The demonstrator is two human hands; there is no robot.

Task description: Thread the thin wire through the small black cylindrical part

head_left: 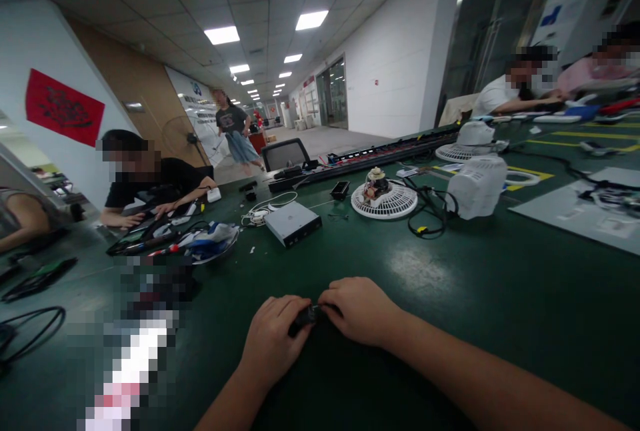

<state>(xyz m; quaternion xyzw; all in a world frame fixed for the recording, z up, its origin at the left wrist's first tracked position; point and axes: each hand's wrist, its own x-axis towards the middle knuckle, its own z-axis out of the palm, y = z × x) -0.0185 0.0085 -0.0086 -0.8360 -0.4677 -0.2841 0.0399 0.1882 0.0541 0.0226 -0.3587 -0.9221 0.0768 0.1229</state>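
My left hand (pixel 273 341) and my right hand (pixel 357 311) meet low over the dark green table (pixel 500 297), close to its front edge. Both are curled, fingers closed on a small black part (pixel 305 317) held between them. Most of that part is hidden by my fingers, so I cannot make out what it is. My forearms run in from the bottom of the view.
Behind my hands lie a white box (pixel 293 222), a white fan grille with a motor (pixel 384 199), a white fan housing (pixel 477 184), cables and a long black strip (pixel 370 154). People sit at the left and far right; one person walks in the corridor.
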